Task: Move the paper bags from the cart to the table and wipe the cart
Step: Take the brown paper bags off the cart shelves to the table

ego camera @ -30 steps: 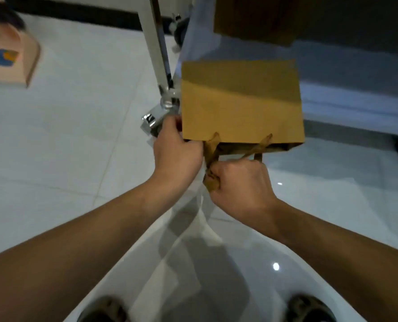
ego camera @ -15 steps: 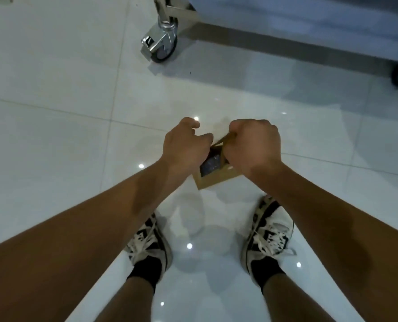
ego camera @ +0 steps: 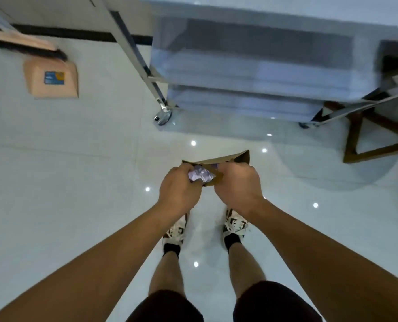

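In front of the shins, above the white tile floor (ego camera: 77, 182), hangs the brown paper bag (ego camera: 230, 159), mouth open on something crumpled and pale purple (ego camera: 201, 175). Left hand (ego camera: 179, 189) and right hand (ego camera: 237, 187) each grip a side of its rim, fingers curled. The steel cart (ego camera: 251, 66) stands just beyond.

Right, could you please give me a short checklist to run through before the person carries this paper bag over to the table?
1. Left hand grips the paper bag at its mouth: ok.
2. Right hand grips the opposite edge: ok.
3. Bag is off the cart and held above the floor: ok.
4. Crumpled pale item sits inside the open mouth, partly under the left hand; whether it is secure: cannot tell.
5. Table as the destination in sight: cannot tell; only a wooden frame shows at right.
6. Floor around the shoes free of obstacles: ok.
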{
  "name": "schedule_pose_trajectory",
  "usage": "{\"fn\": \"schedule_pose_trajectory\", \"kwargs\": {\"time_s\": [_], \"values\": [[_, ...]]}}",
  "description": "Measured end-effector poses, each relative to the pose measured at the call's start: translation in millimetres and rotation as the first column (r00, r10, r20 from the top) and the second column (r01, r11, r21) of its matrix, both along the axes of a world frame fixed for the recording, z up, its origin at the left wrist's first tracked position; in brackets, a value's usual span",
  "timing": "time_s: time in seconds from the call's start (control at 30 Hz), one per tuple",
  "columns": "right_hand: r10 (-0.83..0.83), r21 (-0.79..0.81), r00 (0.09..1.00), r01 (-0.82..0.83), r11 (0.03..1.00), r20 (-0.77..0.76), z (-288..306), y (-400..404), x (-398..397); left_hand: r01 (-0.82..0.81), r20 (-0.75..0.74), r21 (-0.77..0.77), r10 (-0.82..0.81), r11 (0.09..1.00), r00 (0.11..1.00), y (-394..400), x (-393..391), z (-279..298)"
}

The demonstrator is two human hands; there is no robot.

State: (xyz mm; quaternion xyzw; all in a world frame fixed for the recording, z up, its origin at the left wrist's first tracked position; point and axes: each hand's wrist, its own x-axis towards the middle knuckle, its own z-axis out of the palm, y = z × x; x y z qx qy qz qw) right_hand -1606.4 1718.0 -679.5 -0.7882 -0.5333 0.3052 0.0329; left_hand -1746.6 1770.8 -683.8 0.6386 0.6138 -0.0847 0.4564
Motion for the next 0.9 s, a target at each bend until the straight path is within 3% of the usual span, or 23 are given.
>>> {"fn": "schedule_pose_trajectory", "kwargs": {"time_s": [0.13,0.2,0.37,0.53,0.7,0.8,0.9], "values": [[-0.127,0.061,0.992,0.127,0.99,-0.012,117.9,18.7,31.0,0.164,0.065,0.138,-0.174,0.977,0.983,9.6,35.4,101.2],[-0.211,0.085,0.977,0.211,0.974,-0.005,175.5,17.0,48.2,0.297,0.097,0.279,-0.334,0.913,0.937,20.0,58.5,151.7],[-0.489,0.212,0.871,0.471,0.856,0.044,292.3,-19.8,93.6,0.582,0.133,0.478,-0.709,0.658,0.692,21.8,128.5,264.1],[-0.689,0.377,0.724,0.629,0.68,0.036,382.3,-92.9,133.7,0.64,0.187,0.567,-0.838,0.518,0.513,-25.2,197.9,352.6],[-0.87,0.494,0.494,0.753,0.434,0.012,441.2,-205.7,164.0,0.673,0.299,0.62,-0.915,0.403,0.273,-114.7,267.7,415.7],[-0.962,0.521,0.271,0.824,0.222,-0.019,453.7,-292.8,181.5,0.691,0.343,0.638,-0.929,0.34,0.14,-192.0,307.1,435.9],[-0.964,0.535,0.108,0.844,-0.04,-0.242,462.8,-378.9,196.2,0.703,0.355,0.66,-0.935,0.265,0.018,-270.0,338.2,451.5]]}}
